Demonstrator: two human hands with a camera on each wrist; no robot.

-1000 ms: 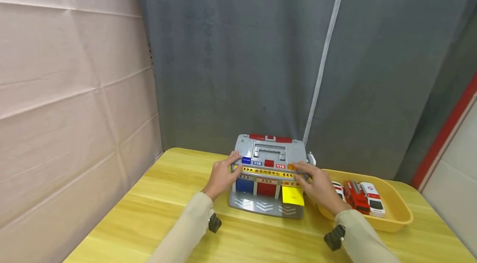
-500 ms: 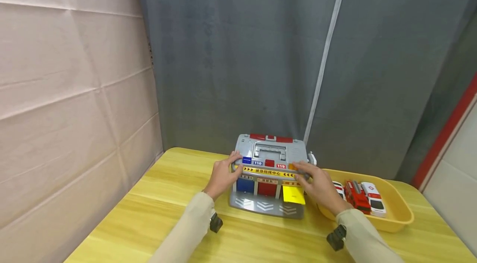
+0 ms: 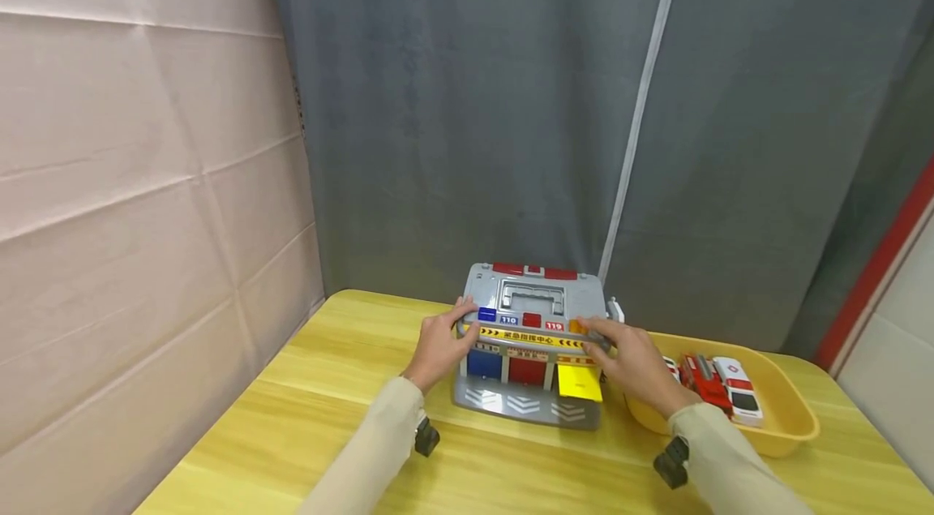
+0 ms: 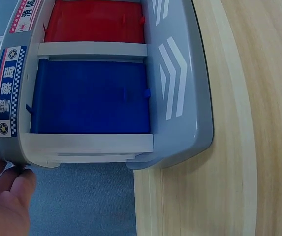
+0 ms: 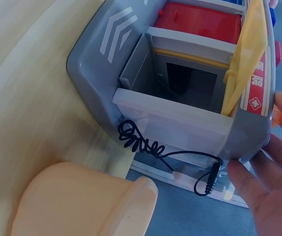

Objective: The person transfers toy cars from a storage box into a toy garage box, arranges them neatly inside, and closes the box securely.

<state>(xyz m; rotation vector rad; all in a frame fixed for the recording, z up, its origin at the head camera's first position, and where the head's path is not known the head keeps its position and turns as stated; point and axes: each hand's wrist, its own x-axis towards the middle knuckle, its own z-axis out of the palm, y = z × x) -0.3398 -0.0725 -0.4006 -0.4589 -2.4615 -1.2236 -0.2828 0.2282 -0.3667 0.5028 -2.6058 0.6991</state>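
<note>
A grey toy emergency station (image 3: 543, 407) stands on the table, with a carry handle and coloured buttons on its roof. My left hand (image 3: 439, 349) grips the left end of the roof edge, near the blue button. At the right end my right hand (image 3: 636, 361) holds the roof edge beside the orange button. The blue door (image 4: 91, 96) and the red door (image 4: 94, 22) are down. The yellow door (image 3: 580, 383) is swung up and outward, and the bay behind it (image 5: 190, 81) shows a dark interior.
A yellow bin (image 3: 791, 409) to the right holds a red toy fire truck (image 3: 706, 385), a white toy ambulance (image 3: 739, 389) and another partly hidden toy car. A coiled black cord (image 5: 141, 142) hangs at the station's right side. A grey curtain (image 3: 467, 109) hangs behind the table.
The head view has shifted slightly, so everything sits a little further right in it. Both hands keep the same hold on the toy station, and the yellow door stays raised.
</note>
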